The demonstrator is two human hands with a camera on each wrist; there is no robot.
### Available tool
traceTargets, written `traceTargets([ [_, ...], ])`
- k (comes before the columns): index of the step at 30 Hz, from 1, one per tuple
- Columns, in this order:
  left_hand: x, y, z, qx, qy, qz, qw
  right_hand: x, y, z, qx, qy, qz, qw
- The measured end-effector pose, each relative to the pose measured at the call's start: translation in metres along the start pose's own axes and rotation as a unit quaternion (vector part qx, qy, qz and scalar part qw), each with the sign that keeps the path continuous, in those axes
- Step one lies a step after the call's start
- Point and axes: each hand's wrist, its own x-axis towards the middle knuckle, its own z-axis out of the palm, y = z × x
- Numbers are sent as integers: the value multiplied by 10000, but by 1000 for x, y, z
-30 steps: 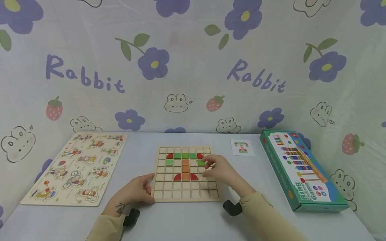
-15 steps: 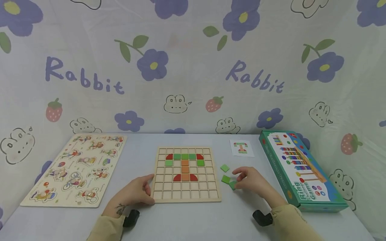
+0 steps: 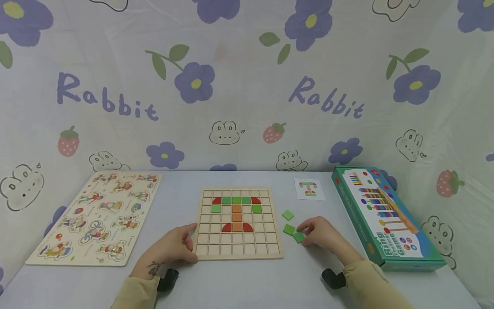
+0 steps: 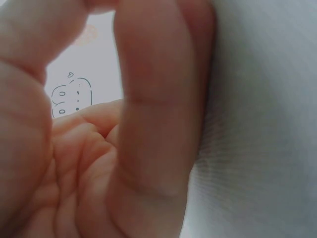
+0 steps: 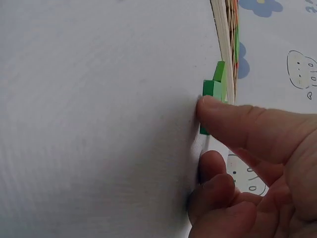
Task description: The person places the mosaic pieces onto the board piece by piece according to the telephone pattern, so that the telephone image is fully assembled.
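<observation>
A wooden grid board (image 3: 237, 223) lies mid-table, with red, green and orange pieces set in a T-like pattern. My left hand (image 3: 173, 245) rests against its left side, thumb at the near corner and a fingertip higher along the edge. In the left wrist view the fingers (image 4: 153, 114) bend with the board out of sight. Right of the board, my right hand (image 3: 322, 236) pinches a green square tile (image 3: 298, 237) between thumb and index finger, low at the tabletop. The right wrist view has the thumb (image 5: 237, 116) across that tile's side; the index tip is hidden.
Two more green tiles, one nearer (image 3: 288, 229) and one farther (image 3: 287, 215), lie beside the board. A pattern card (image 3: 310, 189) sits behind. A wooden picture puzzle (image 3: 96, 214) is at left, a green toy box (image 3: 386, 219) at right.
My right hand has gone from the board's upper right cells to the green tiles, its fingertips closing in on the nearest one. My left hand stays at the board's edge.
</observation>
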Motion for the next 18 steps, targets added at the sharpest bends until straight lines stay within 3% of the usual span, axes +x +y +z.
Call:
traceTargets([
  [7,0,1,0,-1,8,-6,10000,-1,-2,0,-463,141,-146,9987],
  [10,-1,2,0,27,22,1,10000,-1,-5,0,-321,377,-303,9983],
  [14,-1,3,0,53,45,-30,10000,0,-14,5,919,564,-761,9913],
  [18,-2,4,1,0,39,-90,10000,-1,-29,18,2602,278,-1042,9595],
])
